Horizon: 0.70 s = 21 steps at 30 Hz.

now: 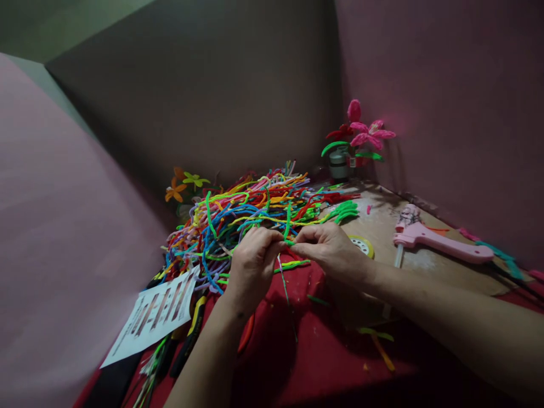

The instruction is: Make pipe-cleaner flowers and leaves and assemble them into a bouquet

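Close together in the middle of the head view, my left hand [256, 258] and my right hand [325, 247] both pinch a green pipe cleaner [288, 218]. One stretch of it stands upright between them. The fingertips of both hands nearly meet, and a small green part shows there. A thin twisted stem [286, 292] hangs below the fingertips. Behind my hands lies a large heap of coloured pipe cleaners [255, 198]. A yellow-green piece [293, 264] lies just below my fingers.
At right, a pink glue gun [442, 242] and yellow-rimmed tape roll [366, 247] rest on a board [382, 212]. Pink flowers [370, 134] stand behind, orange ones [174, 190] at left. A printed sheet [153, 311] and yellow-black tool handles [193, 328] lie front left on red cloth [310, 351].
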Motion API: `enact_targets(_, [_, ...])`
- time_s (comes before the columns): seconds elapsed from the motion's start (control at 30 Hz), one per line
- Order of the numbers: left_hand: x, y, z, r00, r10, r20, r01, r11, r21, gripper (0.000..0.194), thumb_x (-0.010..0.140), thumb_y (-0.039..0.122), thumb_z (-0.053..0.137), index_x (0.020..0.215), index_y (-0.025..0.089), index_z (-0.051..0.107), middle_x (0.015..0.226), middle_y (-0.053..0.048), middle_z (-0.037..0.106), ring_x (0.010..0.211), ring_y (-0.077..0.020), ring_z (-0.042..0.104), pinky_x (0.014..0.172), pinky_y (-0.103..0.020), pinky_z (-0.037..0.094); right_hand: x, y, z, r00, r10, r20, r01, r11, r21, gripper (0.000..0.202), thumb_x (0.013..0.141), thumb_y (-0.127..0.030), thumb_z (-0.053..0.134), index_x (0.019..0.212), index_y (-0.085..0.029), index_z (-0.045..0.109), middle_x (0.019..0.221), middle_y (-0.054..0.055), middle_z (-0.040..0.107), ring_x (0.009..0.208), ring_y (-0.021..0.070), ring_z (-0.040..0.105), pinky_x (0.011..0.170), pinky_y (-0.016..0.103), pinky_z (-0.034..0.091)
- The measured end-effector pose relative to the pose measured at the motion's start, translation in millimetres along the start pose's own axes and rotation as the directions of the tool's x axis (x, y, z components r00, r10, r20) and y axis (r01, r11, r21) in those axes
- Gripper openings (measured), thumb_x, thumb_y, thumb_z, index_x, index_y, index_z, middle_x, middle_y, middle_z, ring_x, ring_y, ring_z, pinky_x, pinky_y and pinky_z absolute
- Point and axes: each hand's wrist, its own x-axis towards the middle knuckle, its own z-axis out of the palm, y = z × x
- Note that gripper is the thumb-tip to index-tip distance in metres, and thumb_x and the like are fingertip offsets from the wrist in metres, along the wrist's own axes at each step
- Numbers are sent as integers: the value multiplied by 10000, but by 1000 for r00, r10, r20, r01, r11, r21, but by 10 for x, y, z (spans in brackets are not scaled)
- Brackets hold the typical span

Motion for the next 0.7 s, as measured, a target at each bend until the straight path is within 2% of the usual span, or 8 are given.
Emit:
enact_targets(0.2, [3, 34, -34, 998, 10, 68, -8, 1000, -30, 87, 823, 185, 499, 751, 171, 544, 705, -14, 536, 698, -133, 472, 670, -252, 375, -3, -19, -6, 999, 40, 21, -41, 998, 56, 139, 707, -186, 551, 605, -124, 623, 522, -38, 460, 541, 78, 406, 525, 210, 317])
enact_targets(0.27, [-4, 48, -42, 995, -31, 95, 37, 998, -57, 99, 824, 180, 491, 731, 170, 522, 710, -9, 518, 701, -127, 461, 666, -243, 368, -6, -12, 1, 998, 56, 27, -58, 994, 90, 128, 695, -188, 559, 604, -126, 623, 520, -38, 459, 539, 78, 400, 526, 213, 315])
enact_targets(0.37, [-18, 56, -61, 980, -154, 127, 171, 975, -142, 113, 823, 209, 493, 719, 168, 503, 711, -3, 501, 690, -117, 451, 637, -227, 361, 7, 13, 6, 995, 80, 62, -91, 974, 209, 112, 663, -217, 598, 601, -128, 629, 526, -30, 486, 537, 83, 406, 530, 225, 322])
enact_targets(0.43, [-19, 52, -84, 958, -241, 153, 272, 933, -234, 119, 820, 237, 497, 726, 166, 508, 698, 3, 496, 660, -107, 444, 606, -216, 355, 33, 34, 2, 986, 98, 137, -144, 912, 383, 104, 629, -233, 626, 617, -131, 640, 540, -20, 521, 530, 88, 423, 533, 233, 340])
enact_targets(0.5, [-12, 48, -115, 936, -297, 190, 345, 881, -324, 122, 814, 252, 503, 733, 161, 519, 666, 14, 480, 615, -93, 423, 573, -207, 344, 66, 51, -7, 973, 107, 205, -208, 793, 572, 98, 596, -220, 629, 641, -137, 655, 564, -8, 559, 536, 95, 454, 556, 243, 370])
enact_targets(0.57, [3, 53, -148, 916, -318, 244, 393, 836, -384, 123, 800, 251, 517, 726, 154, 527, 633, 26, 456, 578, -80, 395, 547, -199, 329, 96, 59, -20, 966, 119, 230, -248, 681, 689, 106, 571, -195, 622, 653, -143, 666, 581, 0, 583, 562, 102, 491, 592, 249, 392])
enact_targets(0.63, [18, 69, -174, 899, -311, 308, 420, 813, -404, 129, 786, 247, 532, 705, 146, 531, 616, 32, 444, 562, -73, 378, 532, -194, 318, 110, 57, -32, 954, 137, 266, -291, 633, 717, 76, 565, -195, 638, 616, -142, 656, 561, -5, 576, 546, 94, 491, 576, 239, 385])
enact_targets(0.7, [28, 86, -190, 889, -294, 351, 427, 809, -404, 136, 776, 245, 540, 691, 139, 535, 612, 31, 448, 558, -69, 372, 523, -191, 311, 108, 45, -43, 932, 169, 321, -348, 669, 657, 106, 568, -231, 674, 569, -132, 636, 515, -13, 549, 487, 79, 453, 505, 227, 342])
